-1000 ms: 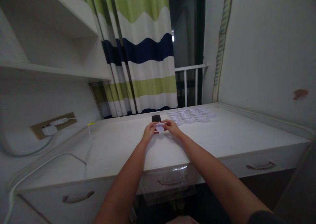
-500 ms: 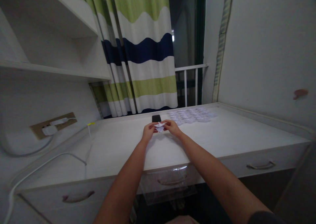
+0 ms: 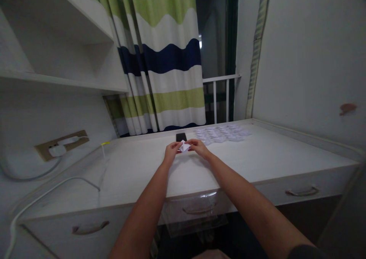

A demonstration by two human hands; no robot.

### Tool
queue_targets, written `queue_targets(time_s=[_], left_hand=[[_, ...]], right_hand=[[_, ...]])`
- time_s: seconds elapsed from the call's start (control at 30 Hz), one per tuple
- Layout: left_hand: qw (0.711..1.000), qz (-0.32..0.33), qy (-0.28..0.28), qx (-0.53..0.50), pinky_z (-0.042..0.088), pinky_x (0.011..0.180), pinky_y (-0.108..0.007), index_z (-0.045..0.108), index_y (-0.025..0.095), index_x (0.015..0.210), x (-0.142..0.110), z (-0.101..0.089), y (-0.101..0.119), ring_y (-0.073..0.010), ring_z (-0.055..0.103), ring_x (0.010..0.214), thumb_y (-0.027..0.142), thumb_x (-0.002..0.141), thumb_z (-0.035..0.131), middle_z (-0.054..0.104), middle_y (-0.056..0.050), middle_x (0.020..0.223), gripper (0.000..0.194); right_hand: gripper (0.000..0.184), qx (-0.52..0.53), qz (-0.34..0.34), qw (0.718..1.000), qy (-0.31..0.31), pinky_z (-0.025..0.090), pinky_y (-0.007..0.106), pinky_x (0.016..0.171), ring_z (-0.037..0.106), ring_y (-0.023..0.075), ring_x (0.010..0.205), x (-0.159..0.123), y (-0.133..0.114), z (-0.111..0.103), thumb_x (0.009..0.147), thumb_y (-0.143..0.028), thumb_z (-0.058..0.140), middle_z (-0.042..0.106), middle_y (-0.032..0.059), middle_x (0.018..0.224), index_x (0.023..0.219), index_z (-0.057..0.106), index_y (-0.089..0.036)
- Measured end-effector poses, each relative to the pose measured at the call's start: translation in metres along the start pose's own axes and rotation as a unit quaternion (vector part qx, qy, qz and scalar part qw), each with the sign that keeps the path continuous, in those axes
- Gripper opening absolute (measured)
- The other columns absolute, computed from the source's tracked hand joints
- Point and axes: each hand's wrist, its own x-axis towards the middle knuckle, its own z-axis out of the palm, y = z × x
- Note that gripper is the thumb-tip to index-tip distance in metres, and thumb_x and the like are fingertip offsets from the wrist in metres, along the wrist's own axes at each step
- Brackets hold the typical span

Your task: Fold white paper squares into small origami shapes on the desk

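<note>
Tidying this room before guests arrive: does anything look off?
A brownish patch marks the white wall right of the desk, and a clear plastic sheet hangs untidily over the middle drawer.

A desk [image 3: 257, 152] stands in front of the person, with drawers [image 3: 303, 192] under it. A small folded paper [image 3: 185, 147] is between the left hand [image 3: 171, 152] and the right hand [image 3: 199, 147], and both hands hold it just above the desk. A phone [image 3: 181, 137] lies on the desk just behind the paper. A pile of paper pieces [image 3: 223, 132] lies on the desk to the right of the phone, near the back. A curtain [image 3: 168, 61] hangs behind the desk, and a railing [image 3: 220, 95] is to its right. A shelf [image 3: 63, 85] is on the left, above the desk, and a wall socket [image 3: 61, 148] is below it.
</note>
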Motion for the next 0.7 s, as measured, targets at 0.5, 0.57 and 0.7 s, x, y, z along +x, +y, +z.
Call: queue_targets(time_s=[0.5, 0.57, 0.7], left_hand=[[0.998, 0.014, -0.034, 0.042, 0.047, 0.05, -0.024, 0.053, 0.015, 0.08, 0.0005, 0.001, -0.0048, -0.0136, 0.057, 0.061, 0.033, 0.048, 0.072, 0.061, -0.002, 0.071, 0.042], [0.998, 0.009, -0.042, 0.053, 0.047, 0.05, -0.024, 0.055, 0.013, 0.077, 0.0013, 0.0009, -0.0063, -0.0138, 0.057, 0.061, 0.035, 0.048, 0.072, 0.061, -0.003, 0.071, 0.04], [0.996, 0.011, -0.056, 0.072, 0.045, 0.049, -0.023, 0.06, 0.011, 0.074, 0.0025, 0.0002, -0.0084, -0.0135, 0.056, 0.059, 0.039, 0.049, 0.071, 0.061, -0.003, 0.067, 0.039]], right_hand=[[0.03, -0.033, -0.005, 0.999, 0.02, 0.042, 0.021, 0.05, 0.05, 0.0083, 0.052, 0.0029, 0.0053, -0.0014, 0.054, -0.019, 0.064, 0.055, -0.0044, 0.054, 0.082, 0.057, -0.015], [0.028, -0.034, 0.002, 0.999, 0.009, 0.041, 0.022, 0.051, 0.05, 0.0085, 0.053, 0.003, 0.0054, -0.0015, 0.054, -0.02, 0.065, 0.056, -0.0034, 0.056, 0.081, 0.058, -0.014], [0.028, -0.046, 0.009, 0.999, -0.013, 0.04, 0.022, 0.052, 0.051, 0.0091, 0.054, 0.0021, 0.0051, -0.0009, 0.054, -0.023, 0.066, 0.058, -0.0008, 0.058, 0.079, 0.061, -0.013]])
